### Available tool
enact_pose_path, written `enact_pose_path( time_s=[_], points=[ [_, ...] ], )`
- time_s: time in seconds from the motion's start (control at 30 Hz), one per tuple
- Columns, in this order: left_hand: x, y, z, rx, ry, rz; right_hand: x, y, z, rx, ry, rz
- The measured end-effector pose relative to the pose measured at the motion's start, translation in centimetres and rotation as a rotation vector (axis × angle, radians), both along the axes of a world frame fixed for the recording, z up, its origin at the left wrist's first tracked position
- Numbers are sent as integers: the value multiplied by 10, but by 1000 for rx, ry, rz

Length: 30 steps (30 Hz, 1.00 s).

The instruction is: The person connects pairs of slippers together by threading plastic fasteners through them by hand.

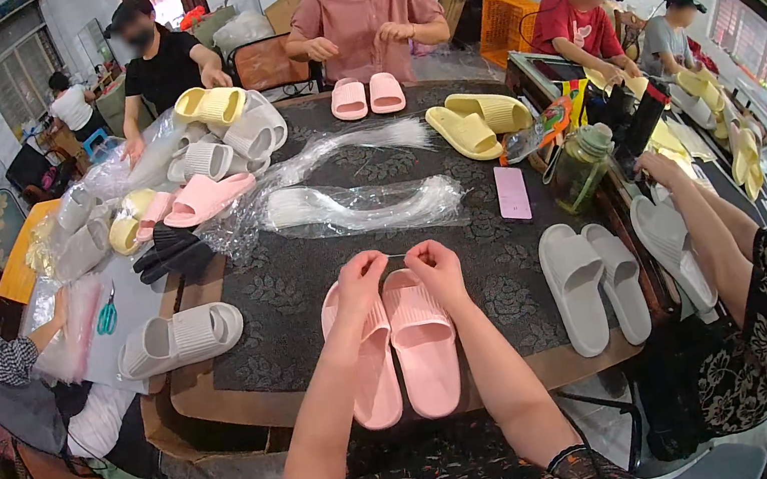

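A pair of pink slippers (428, 366) lies side by side at the table's near edge, toes pointing away from me. Over the toe straps, my left hand (363, 279) and my right hand (436, 269) are both closed in a pinch. Between their fingertips runs a thin strand (393, 256), which looks like a plastic tie. Whether it passes through the straps is hidden by my hands. Just beyond them lie bundles of clear plastic strands, a near bundle (367, 204) and a far bundle (368, 146).
Grey slippers (576, 288) lie to the right, another grey pair (179, 341) to the left. A pink phone (512, 194) and a green bottle (585, 167) stand right of the bundles. Bagged slippers (209, 196) pile up far left. Co-workers sit around the table.
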State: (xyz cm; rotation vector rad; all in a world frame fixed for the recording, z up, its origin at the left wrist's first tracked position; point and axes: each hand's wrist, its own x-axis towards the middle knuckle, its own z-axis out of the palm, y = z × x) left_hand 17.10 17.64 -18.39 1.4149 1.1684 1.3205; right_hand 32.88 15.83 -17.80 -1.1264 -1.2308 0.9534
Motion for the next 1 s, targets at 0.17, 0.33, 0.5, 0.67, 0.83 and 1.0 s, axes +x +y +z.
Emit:
enact_pose_path(
  time_s=[0.17,0.33,0.5,0.67,0.83,1.0],
  points=[
    [2,-4,2,25,90,-48,1,0,0,48,-55,101],
    [-4,2,-6,6,-26,19,-1,1,-1,-44,8,26],
    [1,-4,3,0,160,-39,0,-3,2,63,-47,124],
    [-1,-3,5,-25,-7,26,5,3,-7,-59,47,34],
    [-2,-5,3,1,134,-89,2,-1,2,1,-29,164],
    [-1,-1,-1,-25,-56,26,2,0,0,-75,26,51]
  ],
)
